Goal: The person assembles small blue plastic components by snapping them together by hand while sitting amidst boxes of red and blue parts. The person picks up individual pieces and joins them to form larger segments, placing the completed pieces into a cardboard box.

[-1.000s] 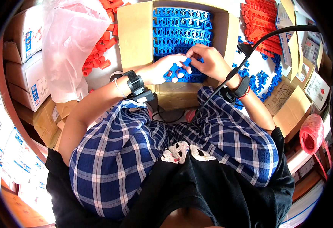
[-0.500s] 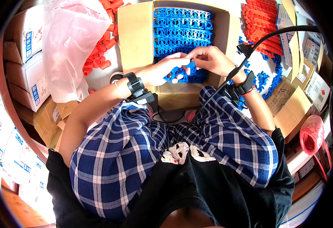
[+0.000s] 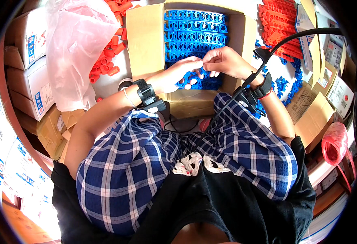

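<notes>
Over the open cardboard box [image 3: 145, 38], my left hand [image 3: 178, 72] is closed around blue plastic clips [image 3: 188, 78]. Parts of them show below its palm and between its fingers. My right hand [image 3: 226, 63] is just to the right, its thumb and fingers pinched together and almost meeting the left fingertips. Whatever lies inside that pinch is hidden. A bit of blue shows beneath the two sets of fingertips. Under both hands, neat rows of joined blue clips [image 3: 195, 37] fill the box; the hands cover part of the nearest rows.
Loose red plastic pieces [image 3: 105, 61] lie left of the box beside a clear plastic bag [image 3: 74, 53]. Rows of red clips [image 3: 278, 30] and scattered blue clips [image 3: 282, 83] are at the right. A black cable [image 3: 300, 33] arches past my right wrist. Cartons [image 3: 38, 87] stand at left.
My right hand has shifted slightly up, and its fingers have curled in more. Less blue shows between the hands. My left hand stays nearly in place.
</notes>
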Tool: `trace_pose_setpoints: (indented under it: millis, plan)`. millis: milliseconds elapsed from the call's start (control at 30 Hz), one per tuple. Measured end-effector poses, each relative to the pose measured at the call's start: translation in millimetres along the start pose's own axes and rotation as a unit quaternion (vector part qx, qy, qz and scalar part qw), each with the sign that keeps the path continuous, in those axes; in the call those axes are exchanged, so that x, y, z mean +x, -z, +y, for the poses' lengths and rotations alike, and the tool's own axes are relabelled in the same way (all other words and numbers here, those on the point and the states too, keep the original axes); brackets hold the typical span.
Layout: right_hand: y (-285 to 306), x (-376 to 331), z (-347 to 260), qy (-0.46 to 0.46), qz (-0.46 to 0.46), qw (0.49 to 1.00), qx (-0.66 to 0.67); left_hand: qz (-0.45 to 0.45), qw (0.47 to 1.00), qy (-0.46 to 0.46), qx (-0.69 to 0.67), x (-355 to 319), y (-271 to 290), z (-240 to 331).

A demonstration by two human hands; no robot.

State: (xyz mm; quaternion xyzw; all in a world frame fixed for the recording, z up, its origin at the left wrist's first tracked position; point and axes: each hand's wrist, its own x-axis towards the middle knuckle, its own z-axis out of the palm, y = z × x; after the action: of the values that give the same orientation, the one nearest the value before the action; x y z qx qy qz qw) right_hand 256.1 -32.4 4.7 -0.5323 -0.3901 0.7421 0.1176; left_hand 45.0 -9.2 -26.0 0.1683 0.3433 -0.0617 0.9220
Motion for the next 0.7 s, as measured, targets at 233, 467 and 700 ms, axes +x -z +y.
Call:
trace_pose_setpoints:
  millis: [233, 467, 700]
  plan:
    - [18, 26, -24, 0.096, 0.286, 0.93, -0.209, 0.006, 1.0, 0.011, -0.009, -3, 2, 2]
    - [33, 74, -15, 0.169, 0.38, 0.825, -0.383, -0.011, 0.999, 0.026, -0.026, 4, 0, 1]
    - [28, 83, -18, 0.198, 0.337, 0.816, -0.425, -0.01, 0.999, 0.03, -0.015, 0, -1, 3]
